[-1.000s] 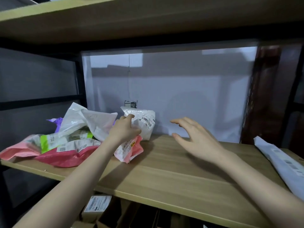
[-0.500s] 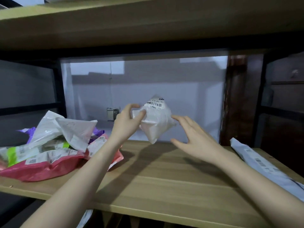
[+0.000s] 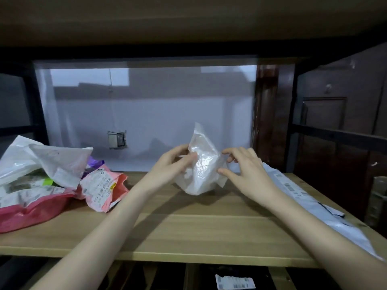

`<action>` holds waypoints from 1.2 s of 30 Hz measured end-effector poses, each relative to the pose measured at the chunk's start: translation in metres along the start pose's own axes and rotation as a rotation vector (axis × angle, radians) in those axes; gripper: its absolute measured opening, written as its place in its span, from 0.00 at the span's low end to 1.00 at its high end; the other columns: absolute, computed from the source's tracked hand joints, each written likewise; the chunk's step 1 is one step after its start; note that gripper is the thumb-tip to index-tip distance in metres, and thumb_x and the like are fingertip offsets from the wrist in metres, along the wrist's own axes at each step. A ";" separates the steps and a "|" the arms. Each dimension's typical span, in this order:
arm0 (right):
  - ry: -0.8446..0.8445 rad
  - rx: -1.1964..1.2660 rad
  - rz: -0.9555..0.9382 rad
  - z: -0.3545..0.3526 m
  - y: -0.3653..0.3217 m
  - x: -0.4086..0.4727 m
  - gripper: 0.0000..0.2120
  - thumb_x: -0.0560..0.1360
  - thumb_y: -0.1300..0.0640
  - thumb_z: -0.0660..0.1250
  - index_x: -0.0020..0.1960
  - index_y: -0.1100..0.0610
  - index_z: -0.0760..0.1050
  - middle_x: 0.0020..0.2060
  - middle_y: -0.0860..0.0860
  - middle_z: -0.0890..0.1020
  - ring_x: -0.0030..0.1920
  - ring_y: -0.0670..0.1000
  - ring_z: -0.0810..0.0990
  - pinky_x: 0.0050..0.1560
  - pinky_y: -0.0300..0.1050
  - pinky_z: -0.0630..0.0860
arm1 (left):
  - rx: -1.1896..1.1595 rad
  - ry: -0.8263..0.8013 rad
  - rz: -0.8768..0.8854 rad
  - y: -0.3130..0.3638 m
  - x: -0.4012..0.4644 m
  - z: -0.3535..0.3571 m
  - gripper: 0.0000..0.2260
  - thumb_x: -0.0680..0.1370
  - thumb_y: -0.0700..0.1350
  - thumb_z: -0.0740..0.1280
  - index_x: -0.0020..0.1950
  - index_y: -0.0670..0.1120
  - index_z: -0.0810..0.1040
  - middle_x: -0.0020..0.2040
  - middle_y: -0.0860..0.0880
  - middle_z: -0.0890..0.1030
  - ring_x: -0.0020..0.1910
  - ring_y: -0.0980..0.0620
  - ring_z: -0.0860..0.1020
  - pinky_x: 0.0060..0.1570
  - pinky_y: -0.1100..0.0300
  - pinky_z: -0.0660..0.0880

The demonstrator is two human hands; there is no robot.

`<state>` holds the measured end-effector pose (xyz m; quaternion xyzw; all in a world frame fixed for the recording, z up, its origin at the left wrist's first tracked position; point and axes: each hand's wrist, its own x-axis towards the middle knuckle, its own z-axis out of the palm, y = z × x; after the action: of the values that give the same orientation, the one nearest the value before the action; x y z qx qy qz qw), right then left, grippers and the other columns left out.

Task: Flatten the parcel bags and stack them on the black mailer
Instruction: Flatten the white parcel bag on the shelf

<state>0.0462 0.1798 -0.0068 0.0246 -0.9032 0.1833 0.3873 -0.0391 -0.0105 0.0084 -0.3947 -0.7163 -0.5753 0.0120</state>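
A crumpled translucent white parcel bag (image 3: 202, 164) stands puffed up at the middle of the wooden shelf (image 3: 188, 231), its bottom resting on the board. The left hand (image 3: 173, 164) pinches its left edge between thumb and fingers; the right hand (image 3: 243, 166) has its fingers spread, thumb and fingertips touching the bag's right edge, and whether they are truly gripping cannot be told. The film looks thin, light, slippery and limp, so it is best taken at opposite edges and pulled taut. Left of the bag lies a heap of mailers (image 3: 41, 176); its pink mailer (image 3: 102, 187) carries a printed label too small to read. Right of the bag lies a flat grey mailer (image 3: 310, 199) with unreadable labels.
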 end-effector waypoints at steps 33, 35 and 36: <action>0.091 0.010 0.198 -0.038 0.021 -0.028 0.09 0.76 0.49 0.61 0.51 0.53 0.73 0.40 0.53 0.83 0.46 0.58 0.80 0.51 0.58 0.77 | 0.740 0.267 0.204 -0.028 -0.015 -0.020 0.03 0.74 0.46 0.68 0.44 0.54 0.80 0.42 0.56 0.83 0.46 0.50 0.79 0.42 0.56 0.73; 0.096 -0.076 0.222 -0.040 0.020 -0.031 0.09 0.76 0.48 0.61 0.48 0.54 0.73 0.36 0.53 0.81 0.43 0.58 0.79 0.47 0.55 0.76 | 0.789 0.285 0.218 -0.028 -0.016 -0.019 0.05 0.75 0.43 0.67 0.45 0.53 0.80 0.43 0.55 0.83 0.46 0.49 0.79 0.41 0.57 0.71; 0.098 -0.100 0.233 -0.041 0.019 -0.032 0.08 0.75 0.49 0.63 0.47 0.54 0.74 0.35 0.52 0.80 0.42 0.57 0.78 0.46 0.53 0.76 | 0.794 0.278 0.218 -0.028 -0.016 -0.019 0.05 0.74 0.42 0.66 0.45 0.52 0.80 0.43 0.55 0.83 0.45 0.49 0.78 0.41 0.57 0.71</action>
<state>0.0937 0.2087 -0.0098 -0.1086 -0.8879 0.1828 0.4079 -0.0520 -0.0361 -0.0154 -0.3515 -0.8276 -0.2985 0.3201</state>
